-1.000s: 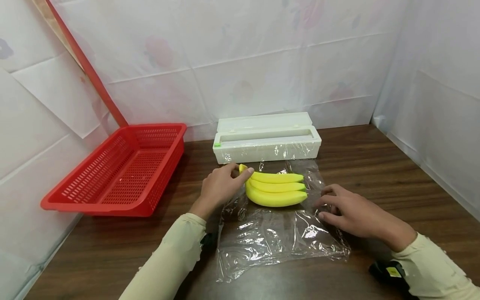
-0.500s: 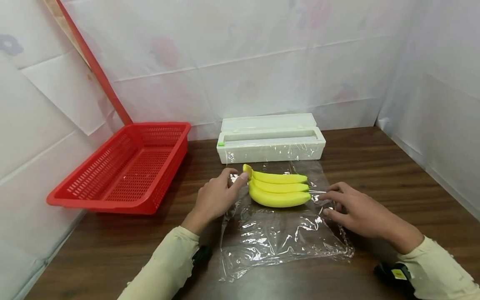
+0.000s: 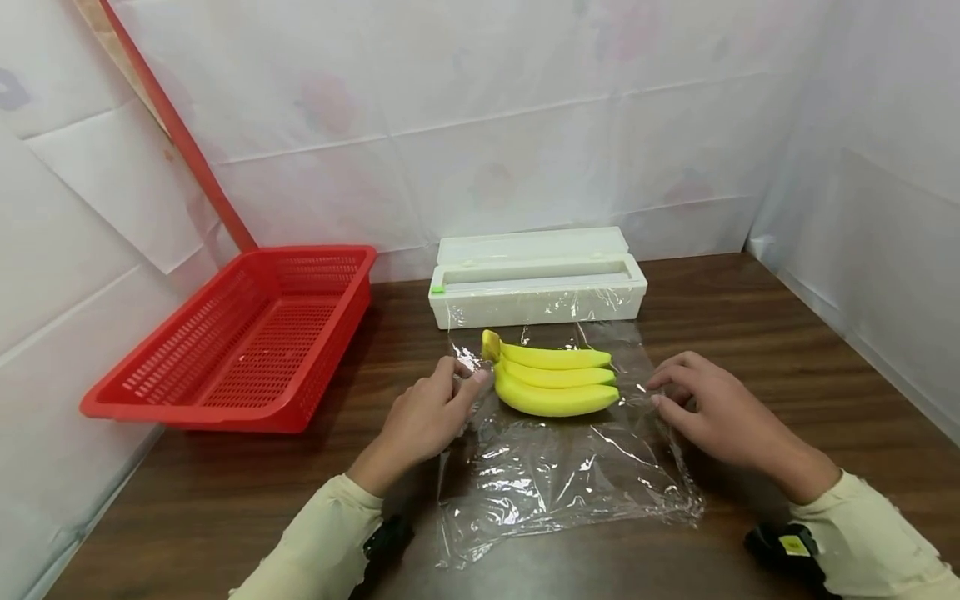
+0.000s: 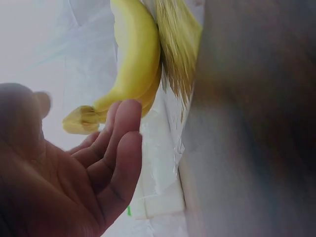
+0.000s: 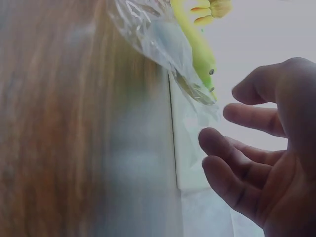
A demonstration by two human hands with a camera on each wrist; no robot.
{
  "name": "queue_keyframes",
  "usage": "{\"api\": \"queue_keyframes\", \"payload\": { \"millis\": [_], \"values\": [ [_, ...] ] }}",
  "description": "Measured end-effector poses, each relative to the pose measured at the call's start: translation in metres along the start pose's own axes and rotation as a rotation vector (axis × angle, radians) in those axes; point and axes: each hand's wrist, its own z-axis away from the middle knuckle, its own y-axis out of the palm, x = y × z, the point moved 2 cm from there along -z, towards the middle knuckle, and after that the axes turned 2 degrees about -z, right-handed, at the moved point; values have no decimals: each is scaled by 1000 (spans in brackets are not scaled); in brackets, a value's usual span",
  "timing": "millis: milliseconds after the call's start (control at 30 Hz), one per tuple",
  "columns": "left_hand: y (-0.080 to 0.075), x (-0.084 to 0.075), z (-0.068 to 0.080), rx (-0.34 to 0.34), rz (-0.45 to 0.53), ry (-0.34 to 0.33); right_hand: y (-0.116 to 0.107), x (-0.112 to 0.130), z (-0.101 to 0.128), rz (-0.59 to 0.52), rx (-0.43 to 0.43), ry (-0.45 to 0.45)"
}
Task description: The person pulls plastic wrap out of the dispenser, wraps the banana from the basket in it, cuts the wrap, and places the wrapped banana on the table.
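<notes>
On the worktop (image 3: 750, 333), item: banana bunch (image 3: 551, 379) lying at the far end of a clear film sheet (image 3: 562, 475), just before the white film dispenser (image 3: 536, 287). Your left hand (image 3: 427, 417) and right hand (image 3: 712, 412) flank it, fingers relaxed and loosely spread, gripping nothing (fingertips at the film's side edges). Step judged: wrapping about to start; next, pinch the film edges and fold them over the fruit.

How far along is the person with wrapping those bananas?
Early on. Done: a sheet of cling film lies flat on the table and the bananas sit on its far half. In hand: the left hand and right hand rest at the film's side edges, gripping nothing. Left: no film is folded over the bananas yet.
</notes>
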Motion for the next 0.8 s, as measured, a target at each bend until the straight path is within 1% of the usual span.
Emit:
{"api": "queue_keyframes", "payload": {
  "millis": [67,133,200,300,367,433,500,567,633,733,800],
  "values": [
    [0,1,1,18,-37,19,-1,1,-1,15,-22,10],
    [1,0,1,40,-69,58,-3,2,-1,26,-45,14],
    [3,-1,2,73,-85,124,-3,3,-1,19,-67,4],
    [8,-2,4,140,-107,260,-1,5,0,-35,-82,-37],
    [10,-4,5,192,-145,360,2,8,0,-106,-61,-73],
    [11,-7,8,245,-185,445,5,11,0,-173,-21,-100],
    [12,-9,12,301,-216,499,10,16,0,-228,38,-115],
    [12,-10,16,354,-229,526,13,20,0,-262,89,-125],
    [12,-10,20,387,-244,540,16,21,0,-266,129,-128],
    [13,-9,25,401,-266,540,17,22,2,-249,159,-126],
    [13,-10,26,390,-289,535,17,21,3,-233,164,-126]
  ]
}}
